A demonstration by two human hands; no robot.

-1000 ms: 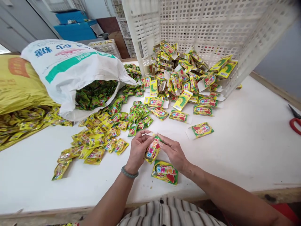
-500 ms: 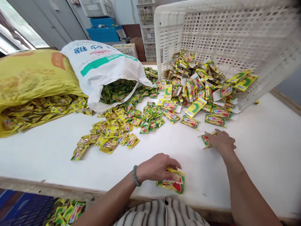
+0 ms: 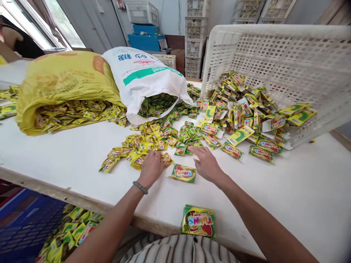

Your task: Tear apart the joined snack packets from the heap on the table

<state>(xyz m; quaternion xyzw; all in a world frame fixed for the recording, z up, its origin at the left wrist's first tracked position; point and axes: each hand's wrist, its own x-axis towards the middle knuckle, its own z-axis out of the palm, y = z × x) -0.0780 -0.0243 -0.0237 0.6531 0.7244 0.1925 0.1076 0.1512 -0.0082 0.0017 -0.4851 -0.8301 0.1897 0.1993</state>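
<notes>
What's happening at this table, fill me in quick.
A person sits at a white table strewn with small candy sachets and flat printed boxes. The left hand rests on the sachets at the near edge of the pile, its grip hidden. The right hand reaches open toward the green sachets. One small box lies between the hands; another box lies at the table's near edge. A yellow sack and white sack spill sachets; a tipped white crate spills boxes.

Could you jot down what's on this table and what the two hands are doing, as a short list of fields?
left hand: palm down on loose yellow sachets
right hand: open, reaching toward green sachets
between hands: flat box
near edge: closed boxes
sacks: yellow sack and white sack, both spilling sachets
crate: white, tipped, spilling flat boxes
table: white
</notes>
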